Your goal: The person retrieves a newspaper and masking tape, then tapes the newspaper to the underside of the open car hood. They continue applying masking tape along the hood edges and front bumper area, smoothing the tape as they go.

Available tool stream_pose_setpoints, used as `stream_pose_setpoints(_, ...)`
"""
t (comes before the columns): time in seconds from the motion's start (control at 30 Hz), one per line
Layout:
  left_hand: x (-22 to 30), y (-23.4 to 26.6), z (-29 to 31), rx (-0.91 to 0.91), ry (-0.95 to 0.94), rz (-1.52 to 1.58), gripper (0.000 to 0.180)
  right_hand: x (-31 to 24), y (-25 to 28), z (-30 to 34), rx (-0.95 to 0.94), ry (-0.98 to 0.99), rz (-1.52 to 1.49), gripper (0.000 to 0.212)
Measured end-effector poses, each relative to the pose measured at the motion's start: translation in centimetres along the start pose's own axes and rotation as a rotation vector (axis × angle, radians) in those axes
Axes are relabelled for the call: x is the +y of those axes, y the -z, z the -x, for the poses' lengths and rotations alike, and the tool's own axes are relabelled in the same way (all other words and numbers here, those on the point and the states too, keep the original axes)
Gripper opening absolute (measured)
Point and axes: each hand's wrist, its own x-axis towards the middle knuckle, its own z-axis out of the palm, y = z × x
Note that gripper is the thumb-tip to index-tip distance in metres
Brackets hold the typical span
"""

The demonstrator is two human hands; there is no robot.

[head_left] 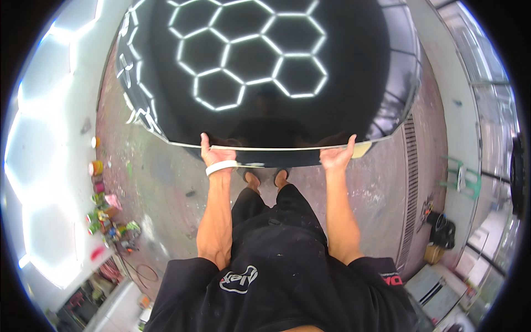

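Head view looks straight down at a person who holds up a big, shiny black panel in front of the body. It fills the frame from about 10 o'clock to 2 o'clock, and its near edge runs across the middle.

Left hand grips that near edge at about 11 o'clock from the person's chest, fingers curled over the rim, with a white band on the wrist. Right hand grips the same edge at about 1 o'clock, thumb up on the top face. Both hands are closed on the panel.

My guess is the lift is done: the panel is off the floor, and two bare feet show under its edge. It is not set down anywhere yet, so carrying and placing are left.

Much is hard to see. The panel's far end is cut off at the top. Its underside is hidden. The white six-sided lines on it are only mirrored lights. Small cans at 8 o'clock are too tiny to tell apart. Green chair stands at 3 o'clock, bent by the lens.
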Motion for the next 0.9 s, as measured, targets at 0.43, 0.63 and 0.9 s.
stream_pose_setpoints(0.43, -1.2, 3.6, -2.9, 0.027, 0.044, -0.019, 0.031, -6.3, 6.1, -11.7, 0.384, 0.047, -0.028, 0.055)
stream_pose_setpoints(0.63, -1.4, 2.7, -2.9, 0.074, -0.027, -0.051, 0.035, -5.9, 8.3, -12.6, 0.302, -0.068, -0.017, 0.054)
stream_pose_setpoints(0.9, -1.4, 6.5, -6.0, 0.021, -0.063, 0.106, 0.049, -4.8, 9.8, -13.3, 0.382, -0.051, 0.06, 0.078)
